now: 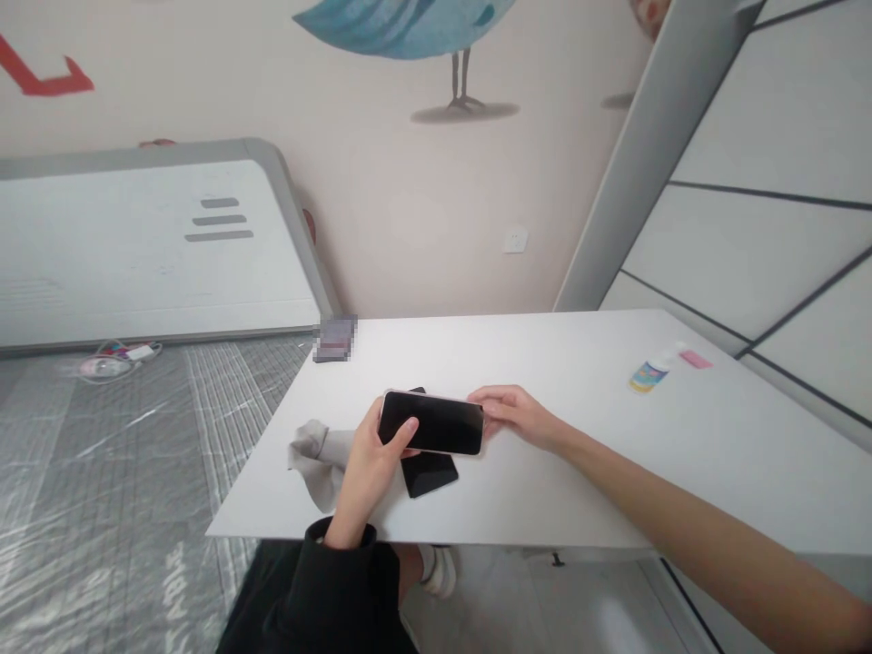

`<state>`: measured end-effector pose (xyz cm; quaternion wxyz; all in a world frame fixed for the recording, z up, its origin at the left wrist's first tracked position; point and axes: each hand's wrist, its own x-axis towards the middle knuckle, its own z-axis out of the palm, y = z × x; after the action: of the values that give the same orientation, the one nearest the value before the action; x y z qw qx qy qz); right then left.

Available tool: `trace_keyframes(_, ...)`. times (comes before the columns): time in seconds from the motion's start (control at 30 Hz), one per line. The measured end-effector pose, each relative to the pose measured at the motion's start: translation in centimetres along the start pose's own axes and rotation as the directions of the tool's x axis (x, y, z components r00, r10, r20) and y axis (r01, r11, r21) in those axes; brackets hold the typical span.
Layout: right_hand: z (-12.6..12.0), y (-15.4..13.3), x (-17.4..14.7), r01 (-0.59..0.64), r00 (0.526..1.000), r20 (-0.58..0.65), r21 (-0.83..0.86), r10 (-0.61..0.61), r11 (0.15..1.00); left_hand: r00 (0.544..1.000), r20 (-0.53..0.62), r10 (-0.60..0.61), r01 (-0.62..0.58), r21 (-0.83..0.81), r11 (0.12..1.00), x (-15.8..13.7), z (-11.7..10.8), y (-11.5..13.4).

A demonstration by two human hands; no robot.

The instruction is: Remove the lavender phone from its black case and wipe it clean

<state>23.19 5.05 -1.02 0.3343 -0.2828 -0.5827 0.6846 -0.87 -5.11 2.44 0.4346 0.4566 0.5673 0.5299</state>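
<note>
Your left hand (368, 459) wraps the phone (431, 422) at its left end, thumb across the dark screen, fingers (381, 413) curled behind. Your right hand (518, 413) pinches the other end, fingers narrow. You hold the phone just above the white bench (579, 454), over a black case (428, 472), beside a grey cloth (317, 454).

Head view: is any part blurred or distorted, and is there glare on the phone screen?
Head view: soft, even light; the phone screen is dark without glare, held by the left hand and the right hand; a small patch at the table edge is pixelated; straight lines lean outward from wide-angle distortion.
</note>
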Motion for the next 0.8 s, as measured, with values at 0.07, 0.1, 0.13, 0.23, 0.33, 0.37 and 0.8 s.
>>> trace_keyframes(0.07, -0.1, 0.4, -0.4, -0.04, 0.995, 0.096, 0.025, 0.037, 0.999, 1.0, -0.008, -0.006, 0.006, 0.019, 1.0, -0.2, -0.1, -0.2)
trace_keyframes(0.1, -0.2, 0.5, -0.5, -0.058, 0.987, 0.15, 0.037, 0.052, 0.998, 1.0, -0.014, -0.009, 0.01, 0.024, 1.0, -0.3, -0.2, -0.3)
trace_keyframes(0.13, -0.3, 0.5, -0.7, -0.073, 0.979, 0.196, 0.049, 0.063, 0.996, 1.0, -0.018, -0.015, 0.016, 0.029, 0.999, -0.3, -0.2, -0.4)
trace_keyframes(0.23, -1.0, 0.5, -0.9, -0.109, 0.954, 0.286, 0.064, 0.086, 0.992, 0.999, -0.019, -0.043, 0.043, 0.04, 0.998, -0.1, -0.2, -0.8)
trace_keyframes(0.33, -1.6, 0.9, -0.9, -0.118, 0.937, 0.34, 0.076, 0.085, 0.99, 0.998, -0.003, -0.056, 0.056, 0.027, 0.998, 0.1, -0.2, -1.4)
trace_keyframes(0.37, -1.6, 1.0, -0.9, -0.115, 0.933, 0.352, 0.08, 0.08, 0.99, 0.999, -0.001, -0.054, 0.054, 0.022, 0.998, 0.1, -0.2, -1.6)
trace_keyframes(0.8, -0.2, 0.0, -1.8, -0.098, 0.925, 0.374, 0.051, 0.072, 0.994, 1.0, 0.016, -0.009, 0.009, -0.043, 0.999, 0.3, -1.2, -1.7)
